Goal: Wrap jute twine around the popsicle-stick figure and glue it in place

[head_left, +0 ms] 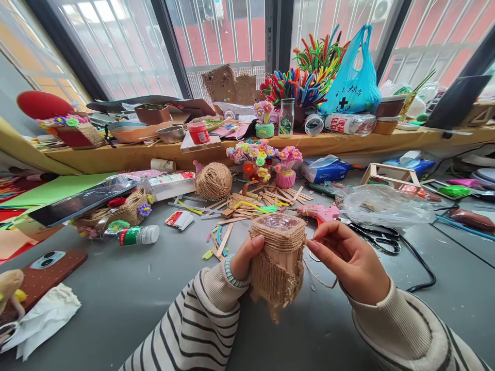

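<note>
A container wrapped in brown twine, with bare wooden sticks showing on its side and a clear round base facing up, is held above the grey table. My left hand grips its left side, thumb on the twine and the other fingers hidden behind. At its upper right edge, my right hand pinches the twine between thumb and index finger, and a loose length hangs below in a loop. Just behind the container lies a pink glue gun.
Beyond the container are a twine ball and scattered wooden sticks. Black scissors and a cable lie right. A small bottle, phone and crumpled tissue lie left. Flower pots stand behind.
</note>
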### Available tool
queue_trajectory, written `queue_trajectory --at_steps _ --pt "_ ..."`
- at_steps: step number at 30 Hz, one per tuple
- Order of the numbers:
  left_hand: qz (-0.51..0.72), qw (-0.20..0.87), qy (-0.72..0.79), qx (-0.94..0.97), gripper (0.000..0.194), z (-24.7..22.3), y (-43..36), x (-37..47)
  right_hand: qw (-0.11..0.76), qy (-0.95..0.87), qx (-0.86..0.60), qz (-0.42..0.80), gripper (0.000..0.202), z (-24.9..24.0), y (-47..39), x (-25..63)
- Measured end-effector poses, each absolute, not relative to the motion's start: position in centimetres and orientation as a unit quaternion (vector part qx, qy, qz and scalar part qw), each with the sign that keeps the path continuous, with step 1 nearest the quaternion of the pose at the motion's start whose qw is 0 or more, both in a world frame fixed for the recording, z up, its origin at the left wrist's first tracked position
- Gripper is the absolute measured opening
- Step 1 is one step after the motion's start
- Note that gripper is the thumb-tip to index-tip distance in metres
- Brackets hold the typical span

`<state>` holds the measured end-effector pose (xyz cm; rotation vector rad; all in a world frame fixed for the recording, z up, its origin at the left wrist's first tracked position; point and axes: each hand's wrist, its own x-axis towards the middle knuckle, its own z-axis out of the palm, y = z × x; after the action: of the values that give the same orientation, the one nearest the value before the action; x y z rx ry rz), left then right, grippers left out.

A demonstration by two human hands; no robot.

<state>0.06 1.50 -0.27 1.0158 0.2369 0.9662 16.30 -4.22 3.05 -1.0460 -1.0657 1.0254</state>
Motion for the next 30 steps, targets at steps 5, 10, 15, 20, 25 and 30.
queue_trajectory --at_steps 5,10,15,20,25,30 --pt "0.441 0.755 0.111 0.472 0.056 -0.19 1.41 0.05 0.620 -0.461 -0.455 0.442 0.026 2.92 -4.19 16.29" --pt "0.439 0.752 0.104 0.480 0.056 -0.16 1.52 0.00 0.621 -0.463 -0.457 0.437 0.025 2.80 -4.22 16.20" --pt "0.452 0.744 0.135 0.473 0.059 -0.31 1.59 -0.04 0.619 -0.462 -0.460 0.438 0.026 2.76 -4.24 16.19" --pt "0.432 0.774 0.125 0.446 0.055 -0.61 1.77 -0.32 0.610 -0.472 -0.455 0.444 0.027 2.93 -4.30 16.36" --pt "0.433 0.775 0.164 0.430 0.054 -0.94 1.92 -0.63 0.604 -0.476 -0.467 0.436 0.029 2.99 -4.35 16.33" --pt "0.408 0.785 0.150 0.442 0.061 -0.65 1.84 -0.32 0.615 -0.463 -0.468 0.435 0.031 2.67 -4.27 16.15"
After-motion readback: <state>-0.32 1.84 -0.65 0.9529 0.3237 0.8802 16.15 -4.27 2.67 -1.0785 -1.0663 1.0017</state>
